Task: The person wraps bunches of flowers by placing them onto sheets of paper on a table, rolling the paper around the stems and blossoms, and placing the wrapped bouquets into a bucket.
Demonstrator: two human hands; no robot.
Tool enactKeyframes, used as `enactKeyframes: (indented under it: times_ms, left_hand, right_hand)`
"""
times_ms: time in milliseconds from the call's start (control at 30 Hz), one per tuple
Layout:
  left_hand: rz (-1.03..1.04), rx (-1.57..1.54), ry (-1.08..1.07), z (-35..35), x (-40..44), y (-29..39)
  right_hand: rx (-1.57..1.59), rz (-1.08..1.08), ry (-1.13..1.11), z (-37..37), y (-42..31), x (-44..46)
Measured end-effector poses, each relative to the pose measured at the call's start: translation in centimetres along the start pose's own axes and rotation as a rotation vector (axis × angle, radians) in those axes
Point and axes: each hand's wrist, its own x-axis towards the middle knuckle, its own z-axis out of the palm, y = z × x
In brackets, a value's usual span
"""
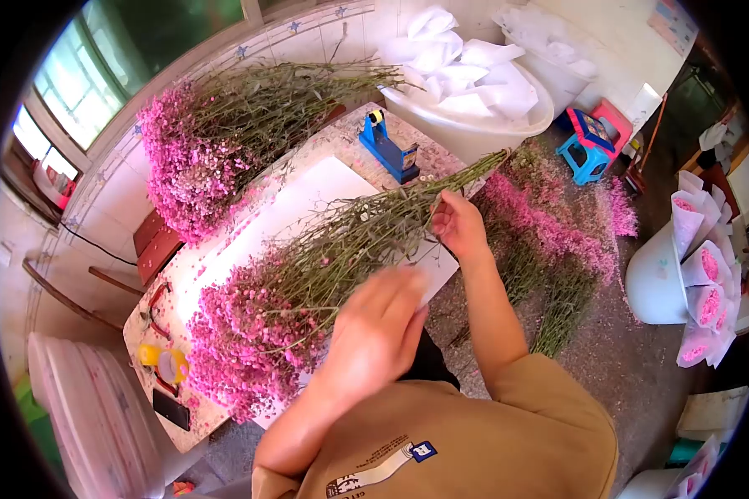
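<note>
A big bunch of pink dried flowers (250, 333) lies across the table, with blossoms at the lower left and green stems (366, 229) pointing to the upper right. My left hand (374, 328) is over the near side of this bunch, smeared by motion, so its grip does not show. Beside the stem ends, my right hand (459, 224) has its fingers curled in; whether a thin stem is between them I cannot make out. White paper (329, 179) lies under the bunch. A blue tape dispenser (389, 150) stands behind the stems.
Another pink bunch (191, 166) lies along the table's back edge. A yellow tape roll (172, 364) and a black phone (171, 409) are at the left end. More flowers (549, 224) cover the floor at right, near a blue stool (587, 162) and a bucket of wrapped bouquets (653, 274).
</note>
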Motion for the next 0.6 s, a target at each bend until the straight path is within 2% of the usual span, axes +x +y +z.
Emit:
enactKeyframes:
  times_ms: [67, 133, 167, 233, 267, 333, 500, 567, 600]
  left_hand:
    - [0.025, 0.196, 0.044, 3.0, 4.0, -2.1]
    - [-0.132, 0.384, -0.162, 6.6, 5.6, -5.2]
    - [-0.115, 0.383, -0.16, 7.8, 6.3, -6.5]
    - [-0.17, 0.529, -0.328, 9.7, 7.2, -8.5]
    - [-0.153, 0.527, -0.336, 10.4, 7.3, -8.9]
    - [-0.27, 0.316, -0.279, 11.1, 7.3, -9.0]
    - [-0.373, 0.171, -0.398, 11.4, 7.5, -8.6]
    - [-0.398, 0.221, -0.354, 10.9, 8.2, -9.5]
    - [-0.395, 0.223, -0.356, 10.8, 8.3, -9.6]
  right_hand:
    - [-0.123, -0.141, -0.134, 1.2, -0.4, -1.5]
    - [-0.161, -0.207, -0.146, 2.3, -0.5, -2.6]
    - [-0.269, -0.269, -0.115, 2.7, -0.5, -2.9]
    - [-0.461, -0.384, -0.079, 1.8, -0.8, -2.9]
    - [-0.452, -0.394, -0.067, 1.1, -0.9, -2.8]
    - [-0.539, -0.335, -0.036, 0.0, -0.9, -2.6]
    - [-0.53, -0.333, -0.05, -1.2, -0.9, -2.8]
    - [-0.456, -0.378, 0.15, -1.4, -2.0, -2.8]
    - [-0.453, -0.381, 0.151, -2.1, -2.5, -1.9]
